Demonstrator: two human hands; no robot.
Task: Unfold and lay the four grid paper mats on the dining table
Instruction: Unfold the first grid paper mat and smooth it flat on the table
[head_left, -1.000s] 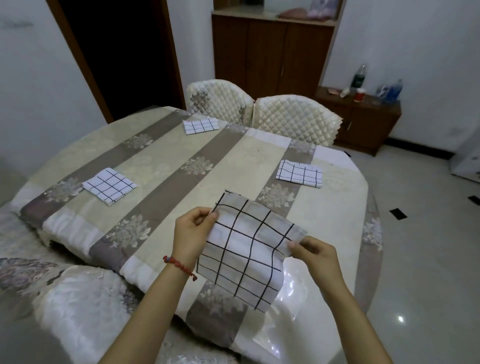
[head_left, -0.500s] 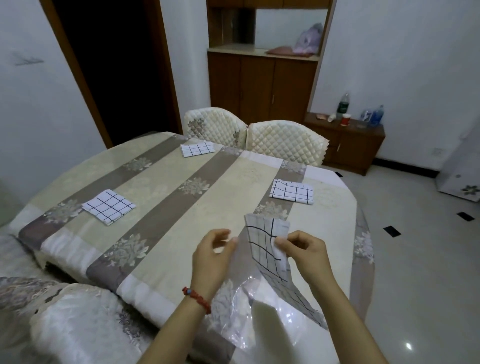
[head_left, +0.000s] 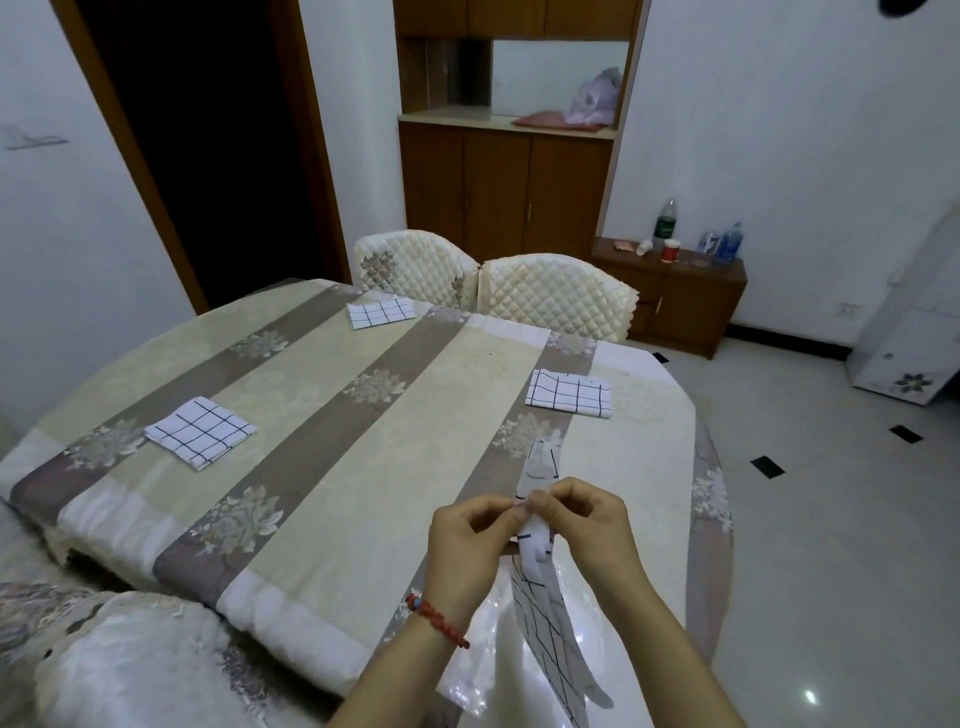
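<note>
I hold one white grid paper mat (head_left: 543, 613) edge-on above the near right part of the dining table (head_left: 322, 415). My left hand (head_left: 467, 545) and my right hand (head_left: 587, 525) pinch its upper part between fingertips, close together. The mat hangs down toward me, turned nearly sideways. Three folded grid mats lie on the tablecloth: one at the left (head_left: 200, 432), one at the far side (head_left: 381, 313) by the chairs, one at the right (head_left: 569, 393).
Two quilted cream chairs (head_left: 556, 296) stand at the table's far edge. A brown cabinet (head_left: 506, 187) and a low side cabinet (head_left: 685, 296) with bottles lie beyond. A padded chair back (head_left: 130, 670) is at my near left. Tiled floor lies to the right.
The mat went from spread flat between my hands to turned edge-on. My hands came together at its top, and the view tilted upward.
</note>
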